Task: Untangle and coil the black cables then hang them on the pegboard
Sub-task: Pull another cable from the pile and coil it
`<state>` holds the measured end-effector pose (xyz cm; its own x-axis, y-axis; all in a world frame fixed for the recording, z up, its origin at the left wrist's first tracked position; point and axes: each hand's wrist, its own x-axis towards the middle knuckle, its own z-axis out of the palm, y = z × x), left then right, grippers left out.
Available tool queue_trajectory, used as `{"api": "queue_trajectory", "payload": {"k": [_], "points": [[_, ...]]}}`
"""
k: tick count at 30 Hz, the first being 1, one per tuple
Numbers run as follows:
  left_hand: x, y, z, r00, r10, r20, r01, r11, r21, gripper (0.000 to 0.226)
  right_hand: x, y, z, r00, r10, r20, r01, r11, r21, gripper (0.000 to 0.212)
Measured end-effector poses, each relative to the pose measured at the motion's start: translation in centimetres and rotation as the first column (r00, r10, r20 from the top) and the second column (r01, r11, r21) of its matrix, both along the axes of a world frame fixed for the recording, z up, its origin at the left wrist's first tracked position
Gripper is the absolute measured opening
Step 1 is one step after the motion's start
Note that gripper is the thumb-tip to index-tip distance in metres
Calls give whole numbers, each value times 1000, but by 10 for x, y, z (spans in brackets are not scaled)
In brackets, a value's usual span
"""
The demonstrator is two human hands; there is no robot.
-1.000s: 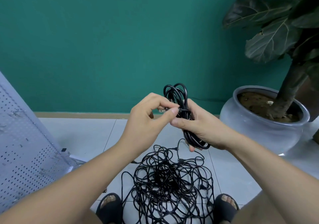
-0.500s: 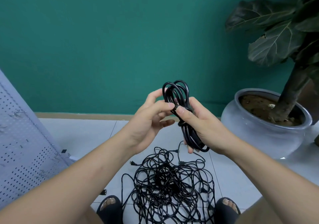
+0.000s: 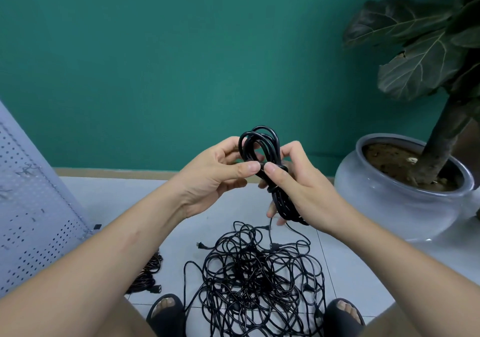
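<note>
A coiled black cable (image 3: 262, 144) is held upright in front of me, with a wrap round its middle. My right hand (image 3: 298, 188) grips the coil's lower half, thumb pressed on the wrap. My left hand (image 3: 215, 173) pinches the coil just left of that thumb, fingers behind the upper loop. A thin strand runs from the coil down to a big tangled heap of black cables (image 3: 257, 282) on the floor between my feet. The grey pegboard (image 3: 28, 222) leans at the far left.
A large grey pot (image 3: 397, 201) with a big-leaved plant stands at the right against the green wall. A smaller coiled cable bundle (image 3: 146, 274) lies on the tiles by my left arm. My sandalled feet (image 3: 166, 313) flank the heap.
Both hands have shifted on the coil: the left hand moved from the plug end to pinch the middle, and the right thumb now presses the wrap. The view has tilted slightly down.
</note>
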<state>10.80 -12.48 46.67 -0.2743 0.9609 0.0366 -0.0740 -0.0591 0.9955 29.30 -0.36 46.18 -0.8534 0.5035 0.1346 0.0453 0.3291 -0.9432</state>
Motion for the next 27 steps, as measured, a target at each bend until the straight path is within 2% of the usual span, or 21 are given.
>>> {"api": "queue_trajectory", "payload": {"k": [3,8,12,15,19,24,27], "points": [[0,-2,1,1000,-10,21,10,1000,1,51,0,3,-1,1000,-22,-17,23,998,53,32],[4,-2,4,1000,-3,18,3,1000,-11,43,-2,2,-6,997,10,-75,-12,1000,-27,45],[11,1,10,996,92,-5,-92,996,-17,37,-5,-1,-8,990,-60,-129,62,998,8,33],[17,3,11,985,171,-1,-171,985,-15,42,-6,2,-9,985,-105,-135,107,994,8,27],[21,6,11,970,244,-11,-244,970,-3,39,-7,2,-8,975,-159,-155,177,979,105,29],[25,7,8,946,323,-16,-322,946,37,41,-8,0,-8,968,-199,-152,221,964,147,27],[29,7,8,912,402,-83,-396,915,82,41,-10,-2,-7,965,-217,-149,240,957,160,27]]}}
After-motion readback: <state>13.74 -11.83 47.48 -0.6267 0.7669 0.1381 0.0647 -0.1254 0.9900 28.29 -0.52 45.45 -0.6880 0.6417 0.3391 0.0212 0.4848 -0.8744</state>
